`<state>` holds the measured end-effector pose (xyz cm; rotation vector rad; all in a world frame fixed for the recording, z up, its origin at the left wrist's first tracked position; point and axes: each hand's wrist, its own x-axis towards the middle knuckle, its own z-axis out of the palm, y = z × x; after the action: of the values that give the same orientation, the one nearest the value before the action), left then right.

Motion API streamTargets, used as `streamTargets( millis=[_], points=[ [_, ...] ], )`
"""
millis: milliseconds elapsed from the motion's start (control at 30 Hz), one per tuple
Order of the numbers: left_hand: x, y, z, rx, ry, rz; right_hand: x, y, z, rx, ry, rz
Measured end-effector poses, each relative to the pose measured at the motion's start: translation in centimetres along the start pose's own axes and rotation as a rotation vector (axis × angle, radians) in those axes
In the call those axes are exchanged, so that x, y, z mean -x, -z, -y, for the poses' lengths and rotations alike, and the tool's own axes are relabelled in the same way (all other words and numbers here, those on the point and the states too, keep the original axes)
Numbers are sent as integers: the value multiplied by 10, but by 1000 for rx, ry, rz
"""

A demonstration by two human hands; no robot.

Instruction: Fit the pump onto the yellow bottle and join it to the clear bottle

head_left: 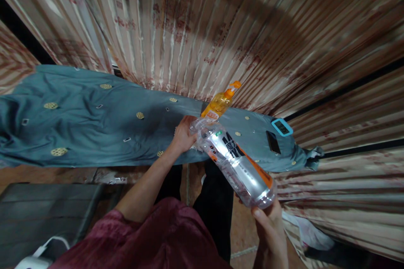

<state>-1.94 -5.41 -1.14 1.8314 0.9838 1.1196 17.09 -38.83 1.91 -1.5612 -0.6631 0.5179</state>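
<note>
A large clear plastic bottle (236, 164) with a silver and orange label slants across the front of me, its neck up and to the left, its base down to the right. At the neck end, my left hand (184, 136) is closed round it, with the fingertips partly hidden. My right hand (268, 218) grips the base from below, thumb on the near side. Just behind the bottle's neck stands a yellow-orange soap bottle (221, 103) with an orange top. Something whitish (197, 147) shows under my left hand, too unclear to name.
A narrow surface under a blue-green patterned cloth (94, 122) runs across the view. On its right end lie a dark phone (273, 142) and a blue-framed digital timer (282, 127). Pleated curtains (189, 21) hang behind. A grey padded seat (44, 214) is at lower left.
</note>
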Motion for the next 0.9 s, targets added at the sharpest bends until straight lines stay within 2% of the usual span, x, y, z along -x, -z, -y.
streamTargets(
  millis=[100, 700, 900],
  points=[
    [0, 1, 1, -3, 2, 4, 0, -2, 4, -33, -39, -8],
    [1, 0, -1, 11, 5, -9, -1, -6, 13, -36, -54, -16],
    [1, 0, 0, 9, 2, -7, -2, -4, 8, -55, -35, -11]
  ],
)
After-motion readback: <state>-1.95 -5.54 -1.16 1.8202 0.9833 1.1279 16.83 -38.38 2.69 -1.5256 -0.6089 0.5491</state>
